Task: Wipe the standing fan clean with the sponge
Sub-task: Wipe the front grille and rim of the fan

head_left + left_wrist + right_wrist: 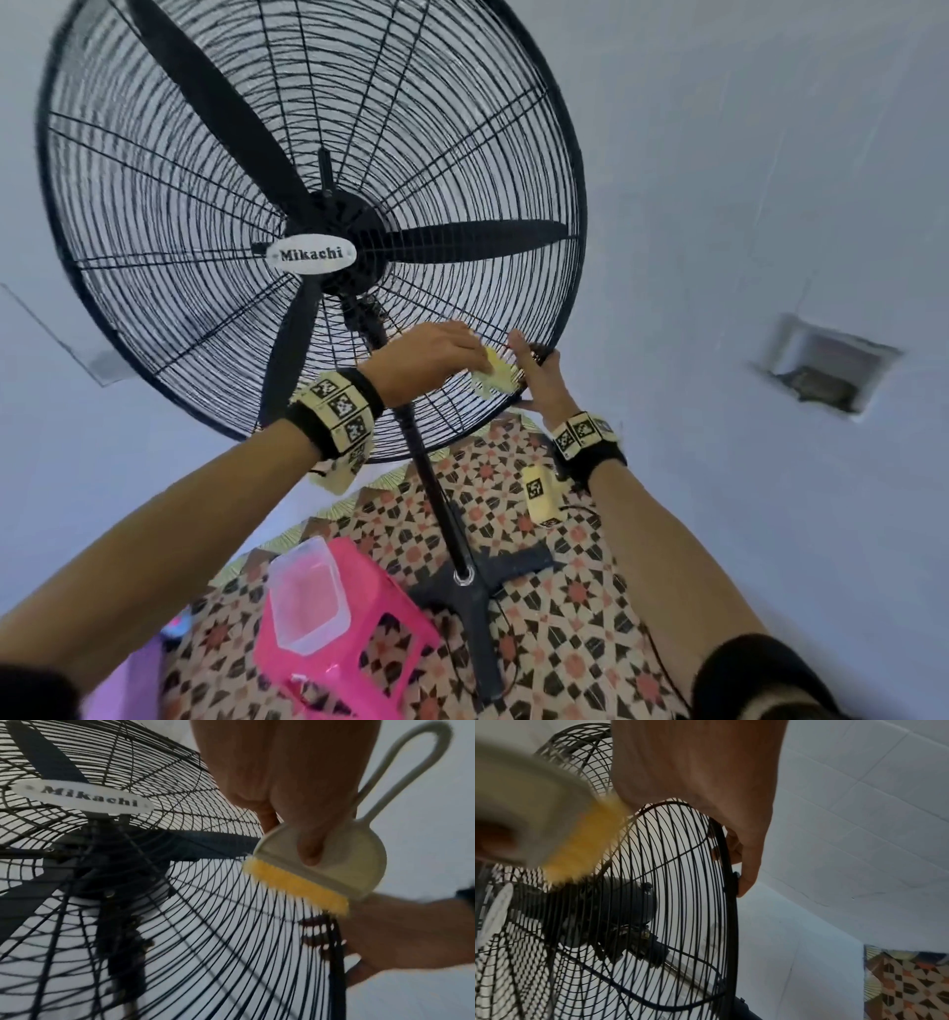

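I see left hand [430, 360] gripping sponge [295, 884] — yellow edge pressed on standing fan [287, 216] lower grille; right hand [539, 377] just beside — fingers curled round grille rim.

Left hand [426, 360] curled in a pinch; right hand [539, 380] hooked, index finger straight.

We saw the sponge [577, 845] only as a blur at the right wrist, and the standing fan [308, 231] cut off at the top.
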Available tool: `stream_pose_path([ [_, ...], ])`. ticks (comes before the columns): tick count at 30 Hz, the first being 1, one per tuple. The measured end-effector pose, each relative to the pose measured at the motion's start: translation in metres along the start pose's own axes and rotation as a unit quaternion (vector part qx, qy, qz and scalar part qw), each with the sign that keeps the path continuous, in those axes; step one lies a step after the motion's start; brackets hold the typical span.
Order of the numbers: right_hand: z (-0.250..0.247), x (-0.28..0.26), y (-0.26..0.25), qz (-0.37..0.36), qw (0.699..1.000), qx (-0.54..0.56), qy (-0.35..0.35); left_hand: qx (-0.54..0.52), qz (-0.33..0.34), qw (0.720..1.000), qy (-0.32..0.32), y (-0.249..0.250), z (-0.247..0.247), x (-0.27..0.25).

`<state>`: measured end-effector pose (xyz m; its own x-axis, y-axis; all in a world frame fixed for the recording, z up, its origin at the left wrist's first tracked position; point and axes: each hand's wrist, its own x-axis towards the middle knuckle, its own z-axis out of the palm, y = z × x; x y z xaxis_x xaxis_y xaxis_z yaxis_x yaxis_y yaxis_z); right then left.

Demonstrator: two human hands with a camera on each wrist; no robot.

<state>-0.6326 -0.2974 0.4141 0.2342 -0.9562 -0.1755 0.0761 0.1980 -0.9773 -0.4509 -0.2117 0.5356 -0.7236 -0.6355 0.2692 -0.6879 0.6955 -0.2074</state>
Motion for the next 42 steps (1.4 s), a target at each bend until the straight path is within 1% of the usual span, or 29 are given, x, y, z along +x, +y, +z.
stream_pose_path([
  [2,-0.004,-0.003,-0.003,0.006,1.000,0.010,-0.026,-0.001,-0.022,0.998,-0.061,-0.002,0.010,-0.014],
  [4,-0.007,-0.005,-0.009,0.017,0.998,0.017,-0.054,-0.011,-0.051,0.990,-0.132,-0.003,0.010,-0.033],
  [5,-0.008,-0.006,-0.012,0.014,0.998,0.014,-0.058,-0.009,-0.057,0.987,-0.151,-0.004,0.009,-0.040],
  [6,-0.008,-0.006,-0.014,0.013,0.998,0.016,-0.054,-0.008,-0.059,0.986,-0.155,-0.005,0.006,-0.043],
  [7,-0.006,-0.008,-0.016,0.017,0.999,0.021,-0.044,-0.005,-0.053,0.988,-0.143,-0.004,0.002,-0.042],
  [10,-0.001,-0.016,-0.018,0.017,0.999,0.015,-0.022,-0.003,-0.009,1.000,-0.022,0.002,-0.004,-0.019],
  [11,-0.001,-0.018,-0.019,0.015,1.000,0.013,-0.020,0.002,0.003,1.000,0.005,0.005,-0.005,-0.011],
  [13,-0.005,-0.021,-0.020,0.015,1.000,0.012,-0.020,0.015,0.008,1.000,0.020,0.010,-0.004,-0.003],
  [14,-0.006,-0.021,-0.020,0.014,1.000,0.013,-0.021,0.019,0.009,1.000,0.005,0.011,0.000,-0.006],
  [15,-0.007,-0.021,-0.020,0.015,1.000,0.014,-0.023,0.021,0.009,0.999,-0.036,0.010,0.003,-0.012],
  [17,-0.006,-0.021,-0.020,0.023,0.999,0.020,-0.027,0.031,-0.001,0.989,-0.148,0.007,0.006,-0.028],
  [18,-0.004,-0.022,-0.019,0.022,0.999,0.021,-0.025,0.039,0.000,0.983,-0.179,0.004,0.006,-0.034],
  [19,-0.002,-0.024,-0.020,0.017,0.999,0.019,-0.021,0.038,0.004,0.982,-0.183,0.002,0.004,-0.037],
  [20,0.000,-0.026,-0.021,0.013,1.000,0.018,-0.017,0.037,0.012,0.985,-0.167,0.000,0.002,-0.035],
  [22,0.001,-0.031,-0.025,0.014,1.000,0.013,-0.020,0.038,0.025,0.996,-0.079,-0.001,-0.002,-0.021],
  [24,-0.001,-0.034,-0.029,0.022,0.999,0.015,-0.026,0.028,0.026,0.999,-0.003,0.002,-0.008,-0.005],
  [25,-0.002,-0.035,-0.030,0.024,0.999,0.013,-0.026,0.024,0.024,0.999,0.011,0.003,-0.009,0.000],
  [27,-0.005,-0.034,-0.030,0.022,0.999,0.004,-0.031,0.011,0.020,1.000,-0.014,0.002,-0.006,-0.005],
  [30,-0.006,-0.032,-0.027,0.029,0.999,0.005,-0.033,0.004,0.004,0.995,-0.099,-0.005,0.007,-0.034],
  [31,-0.005,-0.033,-0.027,0.031,0.999,0.004,-0.034,0.003,-0.008,0.993,-0.115,-0.007,0.009,-0.042],
  [32,-0.005,-0.034,-0.028,0.029,0.999,-0.001,-0.037,0.001,-0.015,0.993,-0.113,-0.007,0.009,-0.046],
  [34,-0.007,-0.034,-0.030,0.012,0.999,-0.019,-0.045,0.006,-0.009,0.997,-0.081,-0.002,0.004,-0.040],
  [36,-0.012,-0.032,-0.035,-0.002,0.998,-0.036,-0.060,0.027,0.021,0.999,-0.030,0.008,-0.003,-0.016],
  [38,-0.017,-0.028,-0.037,0.009,0.997,-0.019,-0.072,0.047,0.037,0.998,0.001,0.020,-0.006,0.008],
  [39,-0.019,-0.025,-0.036,0.015,0.997,-0.006,-0.074,0.051,0.036,0.998,-0.003,0.023,-0.002,0.013],
  [40,-0.020,-0.023,-0.035,0.016,0.997,-0.003,-0.074,0.052,0.032,0.998,-0.034,0.024,0.005,0.010],
  [42,-0.022,-0.018,-0.034,0.017,0.997,-0.007,-0.072,0.073,0.012,0.985,-0.158,0.023,0.021,-0.015],
])
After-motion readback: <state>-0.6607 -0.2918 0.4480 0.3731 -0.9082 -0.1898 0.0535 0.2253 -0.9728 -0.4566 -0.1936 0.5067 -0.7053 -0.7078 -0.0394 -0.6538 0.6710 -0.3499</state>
